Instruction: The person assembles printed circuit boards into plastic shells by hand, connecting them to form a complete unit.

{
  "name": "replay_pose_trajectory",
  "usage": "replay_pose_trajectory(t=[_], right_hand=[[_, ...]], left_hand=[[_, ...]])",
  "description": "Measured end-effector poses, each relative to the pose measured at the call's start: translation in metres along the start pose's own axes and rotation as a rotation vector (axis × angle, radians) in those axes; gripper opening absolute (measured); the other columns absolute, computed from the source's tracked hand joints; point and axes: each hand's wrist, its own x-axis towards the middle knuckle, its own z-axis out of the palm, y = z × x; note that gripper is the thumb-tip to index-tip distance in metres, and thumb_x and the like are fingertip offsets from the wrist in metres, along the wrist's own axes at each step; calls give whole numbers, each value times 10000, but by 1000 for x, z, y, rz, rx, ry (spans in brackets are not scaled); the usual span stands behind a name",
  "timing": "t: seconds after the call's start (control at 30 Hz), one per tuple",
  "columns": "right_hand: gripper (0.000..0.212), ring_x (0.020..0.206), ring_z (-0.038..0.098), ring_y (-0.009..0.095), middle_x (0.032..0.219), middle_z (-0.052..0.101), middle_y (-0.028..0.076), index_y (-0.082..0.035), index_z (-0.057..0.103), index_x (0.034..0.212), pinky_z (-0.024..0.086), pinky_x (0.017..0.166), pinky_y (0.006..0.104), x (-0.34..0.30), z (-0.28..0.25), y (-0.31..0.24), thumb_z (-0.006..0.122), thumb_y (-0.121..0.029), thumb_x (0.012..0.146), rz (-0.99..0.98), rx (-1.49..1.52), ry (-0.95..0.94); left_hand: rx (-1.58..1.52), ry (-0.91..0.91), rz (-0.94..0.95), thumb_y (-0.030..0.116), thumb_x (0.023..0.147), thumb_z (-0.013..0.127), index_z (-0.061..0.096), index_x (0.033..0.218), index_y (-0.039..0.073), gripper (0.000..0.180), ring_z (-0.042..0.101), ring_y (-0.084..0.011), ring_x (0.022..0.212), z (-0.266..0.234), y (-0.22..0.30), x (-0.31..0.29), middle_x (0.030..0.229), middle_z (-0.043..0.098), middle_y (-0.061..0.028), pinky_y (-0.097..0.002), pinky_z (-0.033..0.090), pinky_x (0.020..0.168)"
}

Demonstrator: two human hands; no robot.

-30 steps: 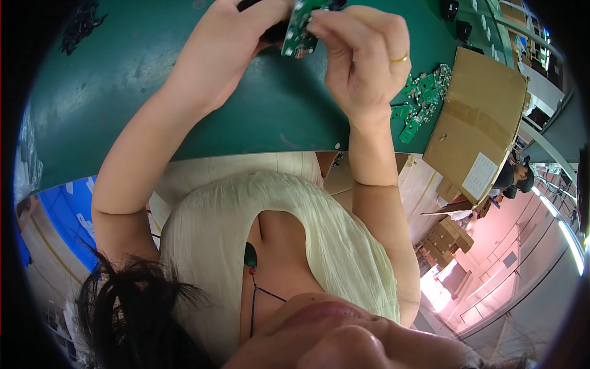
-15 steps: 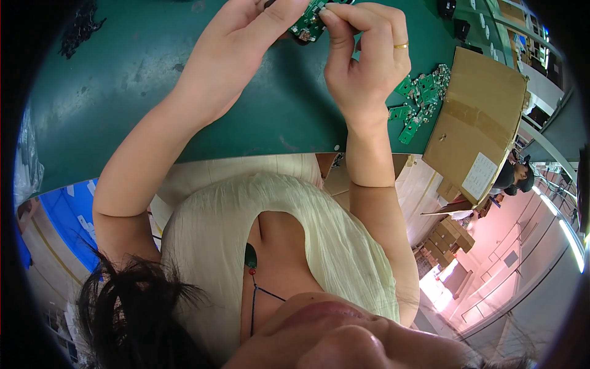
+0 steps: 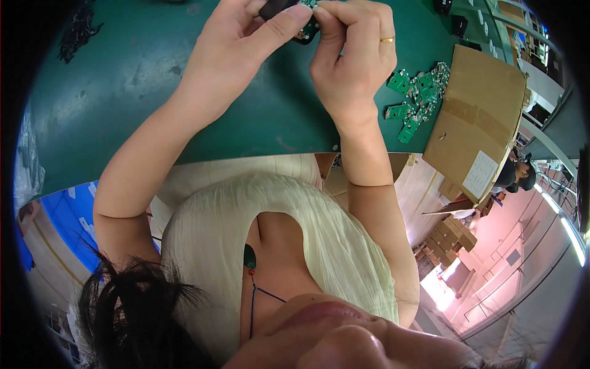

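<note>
"One broad green table (image 3: 141,123) fills the upper part of the view?"

"Yes, and a cardboard box (image 3: 479,117) stands at its right edge, with a pale label on one side."

"And the hands?"

"The left hand (image 3: 236,58) and the right hand (image 3: 356,58) come close at the upper edge, their fingertips just beside each other."

"What lies loose on the tabletop?"

"A pile of green circuit boards (image 3: 424,92), between the right hand and the box. A dark tangle (image 3: 77,31) lies far to the left."

"What does the left hand hold?"

"Its fingers are closed around a black part (image 3: 275,7), cut off by the picture's edge."

"And the held board (image 3: 307,31)?"

"Between the hands. The left thumb overlaps it; the right thumb and forefinger are pinched together at its right side, though what they grip is too small to tell."

"Anything smaller?"

"A gold ring (image 3: 387,40) on the right hand."
</note>
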Motion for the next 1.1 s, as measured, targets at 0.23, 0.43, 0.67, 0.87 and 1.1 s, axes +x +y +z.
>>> replay_pose_trajectory(t=[0.23, 0.43, 0.67, 0.87, 1.1], right_hand=[[279, 701, 564, 268, 774, 562, 97, -49, 587, 864, 467, 610, 333, -6, 0, 9, 650, 99, 636, -157, -72, -66], [275, 679, 553, 260, 785, 549, 87, -46, 583, 858, 459, 589, 335, 32, -18, -37, 635, 94, 627, 283, -145, -315], [236, 666, 549, 259, 806, 543, 85, -46, 590, 867, 457, 567, 329, 3, -13, 7, 619, 26, 644, 26, -140, -263], [208, 652, 552, 246, 829, 548, 97, -26, 593, 873, 455, 546, 309, 8, -19, -5, 618, 1, 669, -7, -257, -390], [239, 695, 555, 275, 843, 551, 117, -7, 610, 923, 469, 580, 323, 25, -14, -39, 646, 10, 687, 328, -46, -343]], left_hand=[[116, -27, 144, 72, 939, 530, 406, 1172, 24, 268, 500, -74, 868, 2, -4, -1, 980, 526, -26, -222, 413, 767], [125, -74, 143, 49, 940, 502, 373, 1220, 19, 309, 486, -81, 917, -2, -6, -3, 1055, 515, -44, -232, 411, 799], [91, -62, 98, 48, 944, 495, 324, 1312, 21, 407, 502, -92, 982, 8, 0, 3, 1184, 513, -56, -233, 422, 832], [-247, -313, 446, 64, 963, 465, 334, 1309, 26, 372, 499, -79, 961, -1, -26, 23, 1155, 519, -41, -212, 417, 808], [173, 101, -14, 138, 986, 424, 413, 1268, 24, 304, 479, -42, 854, -12, -14, 1, 1053, 534, -7, -177, 393, 731]])
